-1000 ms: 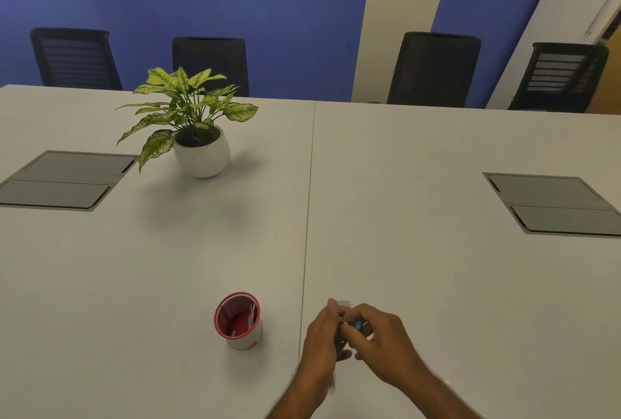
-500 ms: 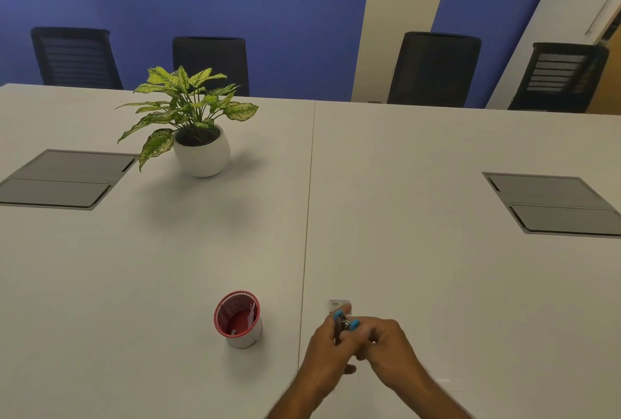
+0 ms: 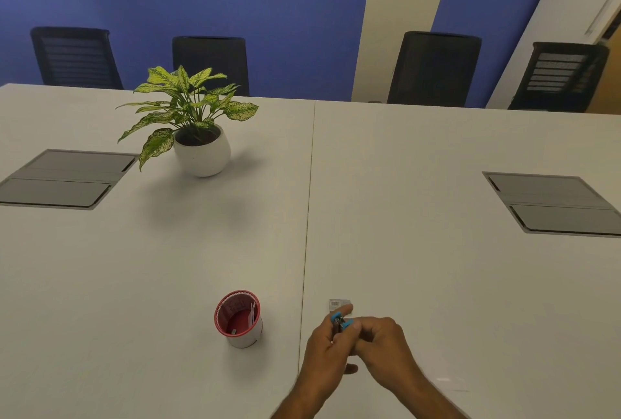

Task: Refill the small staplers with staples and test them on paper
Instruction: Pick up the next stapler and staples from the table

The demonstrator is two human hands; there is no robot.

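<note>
A small blue stapler (image 3: 340, 322) shows between my two hands, just above the near part of the table. My left hand (image 3: 327, 349) grips it from the left with curled fingers. From the right, my right hand (image 3: 383, 343) pinches its front end. Most of the stapler is hidden by the fingers. A small staple box with a barcode (image 3: 338, 303) lies flat on the table just beyond my hands. Left of them stands a red-lined cup (image 3: 239, 319) with small items inside. A faint white paper piece (image 3: 448, 381) lies by my right forearm.
A potted plant in a white pot (image 3: 201, 150) stands far left of centre. Two grey cable hatches (image 3: 64, 178) (image 3: 554, 203) are set into the white table (image 3: 403, 250). Several black chairs (image 3: 433, 66) line the far edge against the blue wall.
Both hands drew slightly nearer to me with the stapler, uncovering the staple box beyond them. The blue stapler now shows more between the fingers.
</note>
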